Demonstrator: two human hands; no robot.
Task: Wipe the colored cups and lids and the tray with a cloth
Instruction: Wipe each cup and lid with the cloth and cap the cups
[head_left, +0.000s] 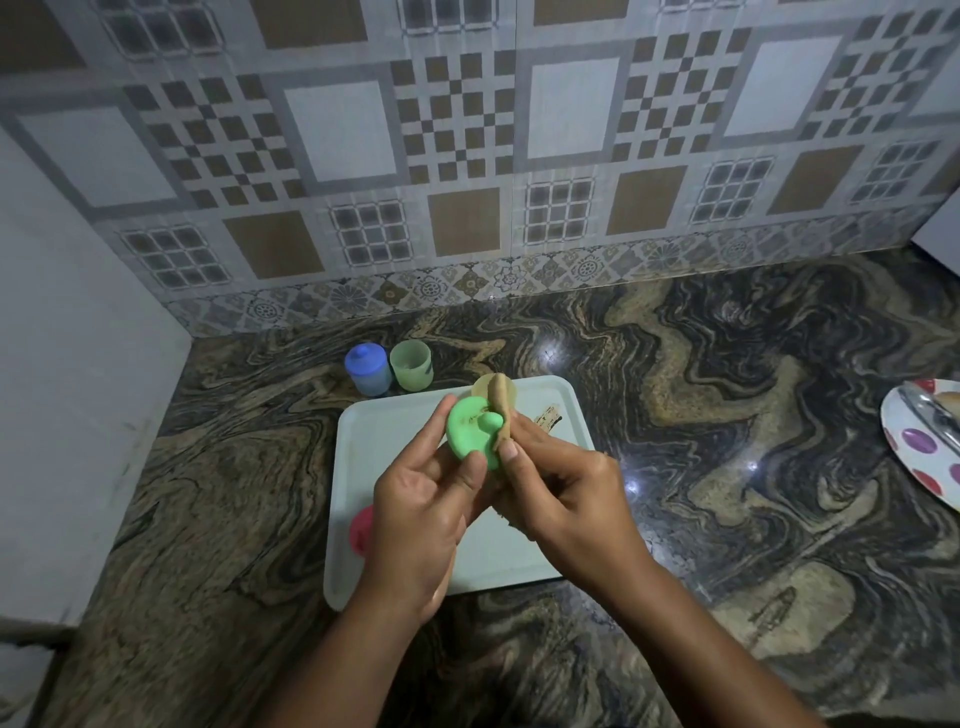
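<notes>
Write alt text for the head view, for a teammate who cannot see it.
The left hand holds a green lid above a white tray while the right hand pinches a tan cloth against its edge. A blue lidded cup and a green cup stand on the marble counter behind the tray.

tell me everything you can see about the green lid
The green lid is a round, bright green disc, plastic by its look, with a raised knob near its middle. It is held up over the white tray, tilted so its top faces the camera. The left hand grips its left and lower edge between thumb and fingers. A brownish cloth, held by the right hand, presses against its right edge and hides part of it.
</notes>
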